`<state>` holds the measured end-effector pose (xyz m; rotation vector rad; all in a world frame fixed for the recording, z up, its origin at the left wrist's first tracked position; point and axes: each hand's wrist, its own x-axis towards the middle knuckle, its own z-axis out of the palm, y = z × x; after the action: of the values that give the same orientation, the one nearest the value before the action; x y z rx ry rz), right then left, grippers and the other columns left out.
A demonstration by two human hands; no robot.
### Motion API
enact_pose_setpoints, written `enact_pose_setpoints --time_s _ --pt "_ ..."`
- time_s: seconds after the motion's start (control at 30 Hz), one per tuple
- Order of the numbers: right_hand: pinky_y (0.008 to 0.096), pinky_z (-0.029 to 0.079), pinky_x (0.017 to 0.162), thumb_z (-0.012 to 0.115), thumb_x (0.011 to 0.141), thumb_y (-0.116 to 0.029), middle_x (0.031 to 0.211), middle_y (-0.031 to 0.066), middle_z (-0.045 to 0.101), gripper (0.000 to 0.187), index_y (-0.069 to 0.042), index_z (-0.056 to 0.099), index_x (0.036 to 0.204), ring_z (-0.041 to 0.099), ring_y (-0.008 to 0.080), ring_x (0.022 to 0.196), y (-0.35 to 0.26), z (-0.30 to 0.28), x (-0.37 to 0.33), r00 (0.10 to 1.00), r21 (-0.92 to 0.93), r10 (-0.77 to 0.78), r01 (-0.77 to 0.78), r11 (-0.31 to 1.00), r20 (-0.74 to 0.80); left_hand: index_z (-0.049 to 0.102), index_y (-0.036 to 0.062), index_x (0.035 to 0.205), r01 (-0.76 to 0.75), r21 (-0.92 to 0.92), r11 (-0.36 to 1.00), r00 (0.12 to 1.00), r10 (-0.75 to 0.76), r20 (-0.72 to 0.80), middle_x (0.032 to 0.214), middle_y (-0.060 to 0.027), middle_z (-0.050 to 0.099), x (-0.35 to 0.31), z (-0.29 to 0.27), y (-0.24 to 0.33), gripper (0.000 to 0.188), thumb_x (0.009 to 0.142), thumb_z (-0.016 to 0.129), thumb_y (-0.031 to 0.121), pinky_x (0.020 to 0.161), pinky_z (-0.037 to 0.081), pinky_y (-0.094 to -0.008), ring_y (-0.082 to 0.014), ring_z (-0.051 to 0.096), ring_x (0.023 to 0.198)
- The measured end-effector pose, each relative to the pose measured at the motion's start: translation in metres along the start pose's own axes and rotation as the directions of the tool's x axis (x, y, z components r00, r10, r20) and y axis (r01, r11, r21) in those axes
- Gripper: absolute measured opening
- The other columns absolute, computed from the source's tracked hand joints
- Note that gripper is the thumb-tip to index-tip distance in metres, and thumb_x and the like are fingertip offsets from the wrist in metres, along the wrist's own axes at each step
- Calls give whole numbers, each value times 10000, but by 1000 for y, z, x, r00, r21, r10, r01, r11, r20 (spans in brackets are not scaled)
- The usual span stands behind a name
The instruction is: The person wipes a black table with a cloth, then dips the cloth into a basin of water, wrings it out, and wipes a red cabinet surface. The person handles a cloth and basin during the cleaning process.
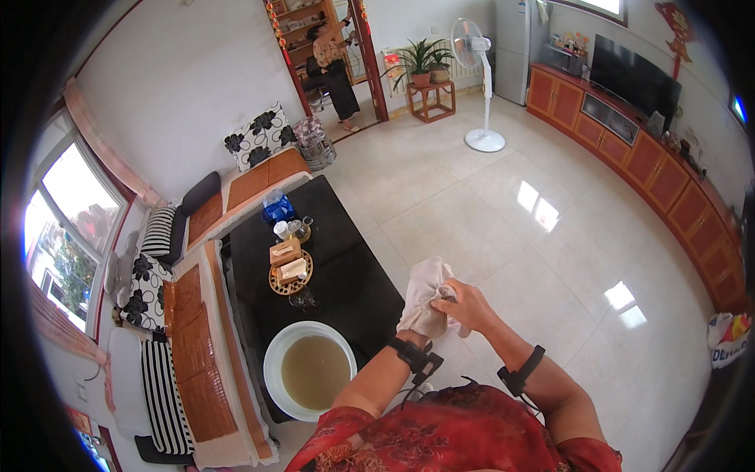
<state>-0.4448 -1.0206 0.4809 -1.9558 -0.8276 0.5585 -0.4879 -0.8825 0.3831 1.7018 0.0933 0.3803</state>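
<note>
Bunched off-white cloth point(423, 288) at both hands, right of the glossy black rectangular table point(346, 244).
Right hand point(470, 305) pinches its gathered folds; left hand is obscured by cloth, grip cannot be told. Judgement: steady handling needs folds pinched firmly, loose edges tucked.

A black worktop point(354, 252) stands beside a sofa point(224, 452). On its near end: 1 white basin point(272, 370) of cloudy water point(317, 374). By its right edge, a person's right hand point(469, 305) pinches pale cloth point(423, 289) bunched over the left hand point(414, 338). Beyond its far end, rightward: 1 white fan point(478, 45).
</note>
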Motion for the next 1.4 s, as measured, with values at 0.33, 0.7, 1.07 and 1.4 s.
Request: enact_pose_setpoints --time_s 0.33,0.7,1.07,1.4 --pt "424 472 728 667 819 -273 900 159 610 278 -50 609 974 603 354 842 10 -4 8 937 -125 -327 312 942 -123 547 128 1118 -40 204 978 990 11 141 1029 2 527 20 8 -19 222 900 590 120 915 422 -282 -135 505 1004" --pt "382 444 588 612 826 -123 713 170 575 152 -23 518 891 566 323 640 -9 0 0 947 49 -284 294 955 -148 523 146 1207 142 -345 928 968 -56 246 1068 4 519 16 9 -19 264 948 541 193 948 409 -287 -138 498 1031" --pt "370 451 609 600 810 -105 718 177 566 140 -11 528 884 550 297 637 -24 -4 -11 946 58 -322 324 944 -49 499 163 1292 205 -618 759 951 -6 309 1103 5 510 11 11 -31 309 998 490 261 978 396 -289 -141 490 1054" --pt "384 454 639 608 816 -119 758 174 580 153 -23 531 907 579 309 692 -21 0 -25 948 72 -317 314 947 33 529 126 1236 331 -463 822 898 -124 422 1062 -11 537 24 -5 -5 253 1002 487 213 911 439 -285 -154 538 975"
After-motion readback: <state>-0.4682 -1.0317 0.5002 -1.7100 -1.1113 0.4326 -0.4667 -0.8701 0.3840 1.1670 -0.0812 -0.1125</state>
